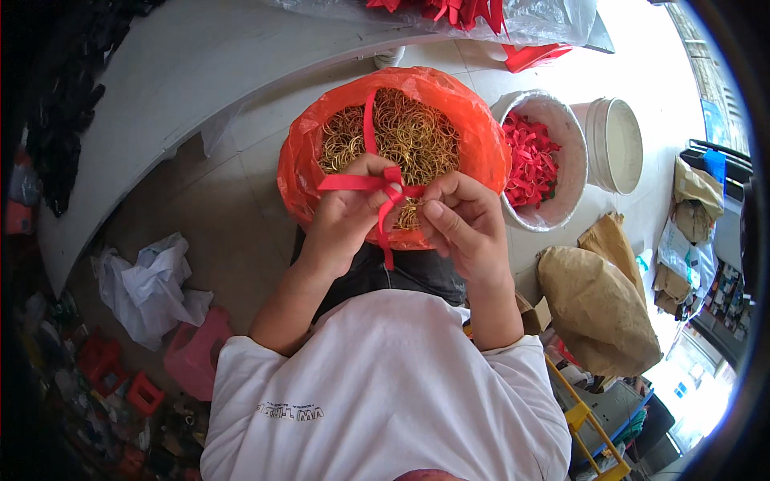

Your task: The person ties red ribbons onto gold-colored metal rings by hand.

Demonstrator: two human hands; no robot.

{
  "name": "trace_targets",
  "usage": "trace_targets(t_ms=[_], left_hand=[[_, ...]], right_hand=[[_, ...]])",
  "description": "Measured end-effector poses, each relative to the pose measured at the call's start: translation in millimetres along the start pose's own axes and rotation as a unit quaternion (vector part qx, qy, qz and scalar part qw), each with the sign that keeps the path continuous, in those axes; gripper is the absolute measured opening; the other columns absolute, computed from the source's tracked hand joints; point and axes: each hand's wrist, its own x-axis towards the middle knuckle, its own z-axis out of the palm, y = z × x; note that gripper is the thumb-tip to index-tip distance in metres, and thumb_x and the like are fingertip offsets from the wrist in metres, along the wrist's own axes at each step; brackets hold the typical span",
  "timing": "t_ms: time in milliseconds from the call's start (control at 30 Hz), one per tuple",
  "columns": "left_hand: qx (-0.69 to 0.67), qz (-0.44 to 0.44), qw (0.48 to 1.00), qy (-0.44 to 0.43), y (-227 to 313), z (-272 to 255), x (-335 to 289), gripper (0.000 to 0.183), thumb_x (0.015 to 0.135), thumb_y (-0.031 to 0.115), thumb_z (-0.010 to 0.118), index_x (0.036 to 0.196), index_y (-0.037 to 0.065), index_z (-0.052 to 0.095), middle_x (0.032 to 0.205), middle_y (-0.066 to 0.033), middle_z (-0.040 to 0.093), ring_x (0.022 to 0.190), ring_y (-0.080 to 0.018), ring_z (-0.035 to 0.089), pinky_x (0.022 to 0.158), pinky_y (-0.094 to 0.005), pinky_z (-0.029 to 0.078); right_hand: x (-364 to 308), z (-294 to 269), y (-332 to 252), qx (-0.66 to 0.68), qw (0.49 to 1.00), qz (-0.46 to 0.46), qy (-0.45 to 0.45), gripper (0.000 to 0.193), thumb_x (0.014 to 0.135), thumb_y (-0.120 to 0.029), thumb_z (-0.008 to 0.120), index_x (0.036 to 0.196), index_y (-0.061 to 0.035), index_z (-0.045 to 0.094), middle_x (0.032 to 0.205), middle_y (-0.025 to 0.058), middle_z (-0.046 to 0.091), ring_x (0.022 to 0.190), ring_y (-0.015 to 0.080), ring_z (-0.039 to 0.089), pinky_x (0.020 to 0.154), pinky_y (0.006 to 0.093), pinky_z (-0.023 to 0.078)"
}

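A red ribbon (349, 183) stretches between my two hands, with loops and a tail hanging down at its middle. My left hand (341, 220) is closed on the ribbon, pinching it between thumb and fingers. My right hand (469, 226) pinches the ribbon's right part at thumb and forefinger; whether a small ring is also there I cannot make out. Below the hands, many thin gold rings (417, 128) fill an orange-red plastic bag (485, 136). Another strip of red ribbon (369, 124) lies upright over the rings, above my left hand.
Right of the bag, a lined white bucket (571, 152) holds red ribbon pieces (525, 164); a pale bucket (622, 148) stands beyond. A grey table (200, 56) curves across the upper left. Brown paper sacks (593, 309) lie at right, a white plastic bag (152, 280) and pink stool (196, 353) at left.
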Motion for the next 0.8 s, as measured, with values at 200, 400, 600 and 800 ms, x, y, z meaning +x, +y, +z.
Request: trace_targets(t_ms=[200,400,600,800], left_hand=[[-0.104,-0.111,0.988,-0.023,-1.8,-7.9,-1.9,0.018,0.082,0.005,0.061,0.098,0.004,0.053,0.079,-0.0005,0.054,0.066,-0.0080,0.052,0.058,-0.0208,0.042],[-0.026,-0.121,0.982,-0.146,-3.4,-9.9,-8.5,0.017,0.077,0.005,0.068,0.091,-0.001,0.062,0.081,-0.0051,0.061,0.072,-0.0108,0.059,0.065,-0.0225,0.048],[-0.037,-0.038,0.997,0.061,-2.7,-7.5,-10.6,0.020,0.076,0.003,0.068,0.094,-0.002,0.061,0.083,-0.0065,0.063,0.076,-0.0100,0.060,0.070,-0.0231,0.050],[0.178,0.075,0.980,0.041,-1.2,-5.0,-11.0,0.012,0.078,0.000,0.065,0.089,-0.001,0.059,0.085,-0.0052,0.062,0.078,-0.0086,0.059,0.069,-0.0220,0.048]], right_hand=[[5.2,-2.8,-3.3,-0.322,0.942,-0.094,0.036,0.005,0.083,-0.002,0.057,0.083,0.0028,0.056,0.069,-0.0012,0.056,0.056,0.0013,0.043,0.048,0.0186,0.032],[8.1,-3.9,-10.2,-0.143,0.988,0.000,-0.059,0.006,0.083,-0.003,0.057,0.086,0.0027,0.058,0.072,0.0002,0.057,0.063,0.0030,0.049,0.054,0.0194,0.040],[-1.3,8.6,-2.9,-0.369,0.911,-0.176,0.048,0.017,0.083,-0.004,0.059,0.098,0.0042,0.060,0.081,0.0045,0.063,0.068,0.0090,0.058,0.059,0.0243,0.048],[-16.1,2.4,-0.5,-0.124,0.992,-0.035,0.018,0.022,0.081,-0.003,0.064,0.101,0.0059,0.059,0.084,0.0100,0.065,0.071,0.0125,0.063,0.062,0.0235,0.052]])
